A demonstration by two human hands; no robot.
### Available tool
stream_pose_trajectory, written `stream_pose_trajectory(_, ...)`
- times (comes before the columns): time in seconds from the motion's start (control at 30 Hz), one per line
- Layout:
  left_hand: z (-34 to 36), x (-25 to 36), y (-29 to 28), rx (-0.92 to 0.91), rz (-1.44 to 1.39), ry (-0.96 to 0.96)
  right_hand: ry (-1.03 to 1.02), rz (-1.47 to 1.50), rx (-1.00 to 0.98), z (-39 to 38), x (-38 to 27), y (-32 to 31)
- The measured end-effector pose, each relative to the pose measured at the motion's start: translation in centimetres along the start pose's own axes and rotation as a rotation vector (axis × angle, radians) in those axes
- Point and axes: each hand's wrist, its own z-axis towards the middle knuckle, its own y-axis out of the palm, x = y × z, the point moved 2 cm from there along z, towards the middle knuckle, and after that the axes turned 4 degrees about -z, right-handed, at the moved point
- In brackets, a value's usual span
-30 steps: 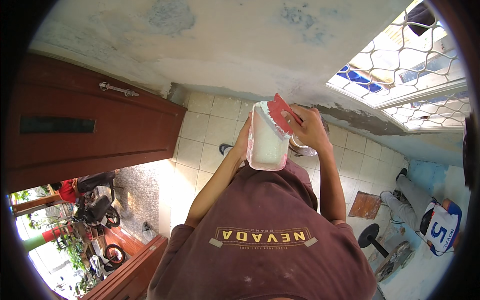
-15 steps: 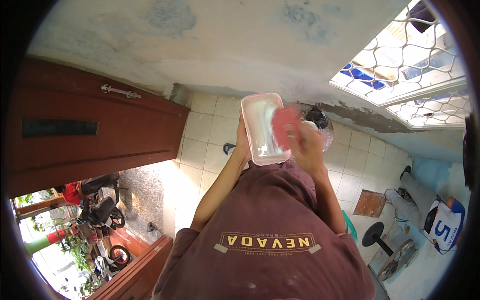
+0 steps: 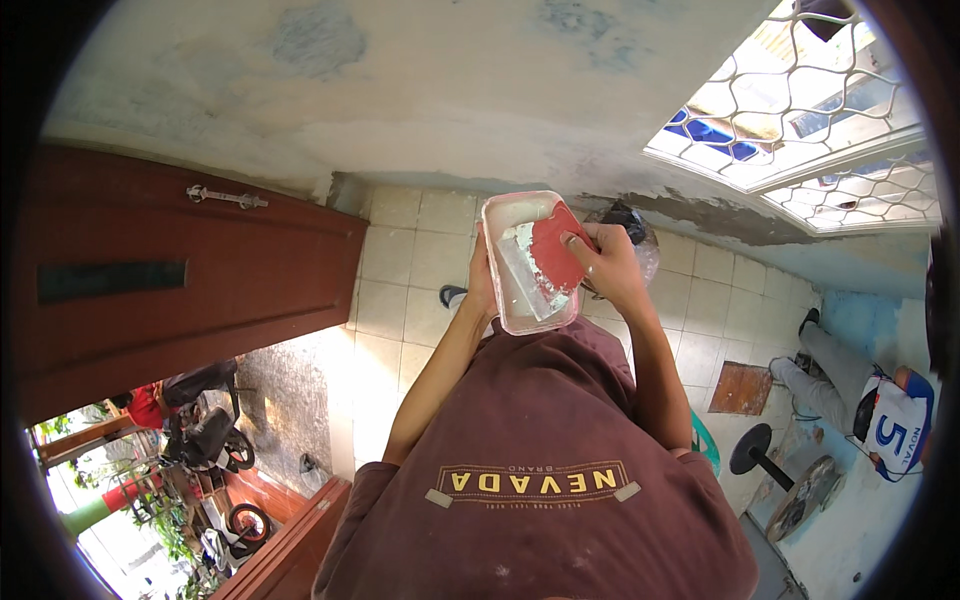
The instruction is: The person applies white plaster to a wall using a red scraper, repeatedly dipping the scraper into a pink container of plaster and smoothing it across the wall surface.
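Observation:
My left hand (image 3: 482, 285) holds a shallow white rectangular tub (image 3: 515, 211) from its left side, in front of my body. The tub's rim is pinkish, and its inner walls carry a whitish film. In my right hand (image 3: 613, 264) is a flat red putty spreader (image 3: 557, 250), gripped with the thumb on top. The spreader lies over the tub's opening, its left edge caked with white putty (image 3: 528, 262). My left fingers are mostly hidden behind the tub.
Ahead stands a patchy plastered wall (image 3: 430, 110), with a brown door (image 3: 190, 330) at left and a grilled window (image 3: 800, 110) at right. A dark plastic bag (image 3: 628, 222) sits by the wall's foot. A person (image 3: 885, 420) sits at right, near a round-based stand (image 3: 800, 495).
The spreader, blurred by motion before, now shows sharply and reaches further left over the tub. White putty is visible along its edge. My left hand keeps its hold.

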Motion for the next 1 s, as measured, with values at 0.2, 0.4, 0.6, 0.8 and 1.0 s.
stream_pose_trajectory(0.2,0.2,0.3,-0.1,0.006,-0.007,0.044,-0.111,-0.092,-0.021,-0.4,-1.3,-1.0)
stream_pose_trajectory(0.4,-0.3,1.0,2.1,-0.077,-0.114,0.086,-0.231,-0.125,0.023,-2.1,-2.6,-1.7)
stream_pose_trajectory(0.6,-1.5,2.0,5.8,0.095,0.001,0.123,-0.272,0.149,0.198,-2.4,-2.4,-0.8)
stream_pose_trajectory(0.8,0.5,-0.1,0.5,-0.036,0.047,0.104,-0.395,-0.051,0.276,-1.1,-3.6,-0.6)
stream_pose_trajectory(1.0,0.9,-0.4,3.2,-0.098,-0.041,0.05,-0.432,-0.091,0.301,-0.4,-4.1,0.0)
